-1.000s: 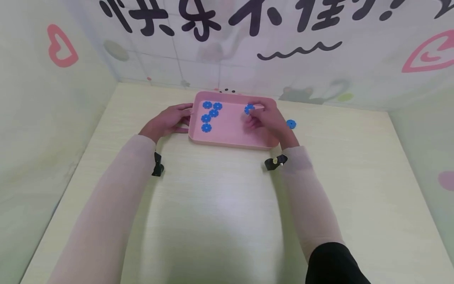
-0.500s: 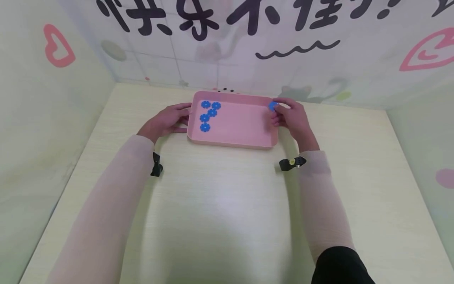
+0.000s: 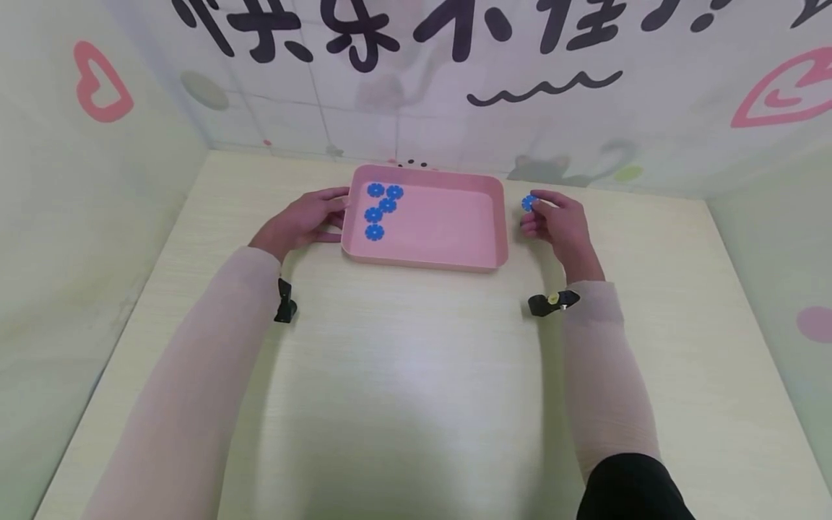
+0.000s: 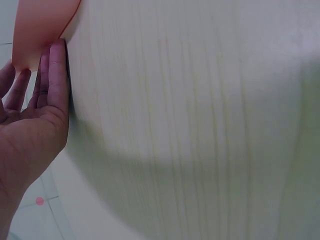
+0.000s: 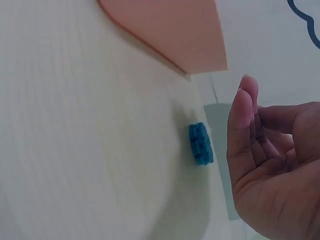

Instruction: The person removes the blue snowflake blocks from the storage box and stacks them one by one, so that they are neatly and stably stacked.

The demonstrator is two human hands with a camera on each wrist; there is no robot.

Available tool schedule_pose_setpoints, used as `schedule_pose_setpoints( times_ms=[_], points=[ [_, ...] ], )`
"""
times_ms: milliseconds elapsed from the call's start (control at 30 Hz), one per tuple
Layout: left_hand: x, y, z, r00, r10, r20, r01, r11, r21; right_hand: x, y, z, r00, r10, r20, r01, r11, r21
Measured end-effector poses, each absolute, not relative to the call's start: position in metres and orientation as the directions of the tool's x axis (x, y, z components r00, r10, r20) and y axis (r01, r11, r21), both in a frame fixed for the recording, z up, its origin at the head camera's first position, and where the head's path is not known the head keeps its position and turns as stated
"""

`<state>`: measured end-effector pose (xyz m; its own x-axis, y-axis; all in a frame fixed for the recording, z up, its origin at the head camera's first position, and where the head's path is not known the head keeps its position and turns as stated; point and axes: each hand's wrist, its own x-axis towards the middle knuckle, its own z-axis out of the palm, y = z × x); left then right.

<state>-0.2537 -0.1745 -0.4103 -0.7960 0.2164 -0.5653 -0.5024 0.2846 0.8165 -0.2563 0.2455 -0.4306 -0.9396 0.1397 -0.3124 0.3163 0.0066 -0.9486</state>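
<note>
A pink tray [image 3: 448, 227] lies near the back of the table, several blue flower-shaped discs [image 3: 373, 214] grouped in its left part. My left hand [image 3: 300, 222] holds the tray's left end; in the left wrist view its fingers touch the tray wall [image 4: 37, 35]. Just right of the tray, my right hand [image 3: 562, 225] pinches one blue flower disc [image 3: 529, 203] between thumb and forefinger. In the right wrist view a notched blue piece, perhaps a stack of discs [image 5: 201, 144], rests on the table, apart from the right hand [image 5: 277, 165], whose fingers hide the pinched disc.
The pale wooden table [image 3: 403, 375] runs back to a wall sheet [image 3: 429, 130] printed with black characters and drawings. Side sheets [image 3: 84, 217] stand at left and right. Each wrist wears a black strap mount [image 3: 552, 302].
My right hand has carried a blue flower disc rightward from over the tray to beyond its right edge. The left hand stays at the tray's left end.
</note>
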Motion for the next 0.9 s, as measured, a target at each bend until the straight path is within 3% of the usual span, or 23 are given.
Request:
schedule_pose_setpoints(
  times_ms=[900],
  points=[
    [-0.267,-0.181,-0.435,-0.808,0.192,-0.557,-0.497,0.285,0.82,-0.249,0.255,-0.446,-0.884,0.171,-0.436,0.455,0.097,-0.885]
  ],
)
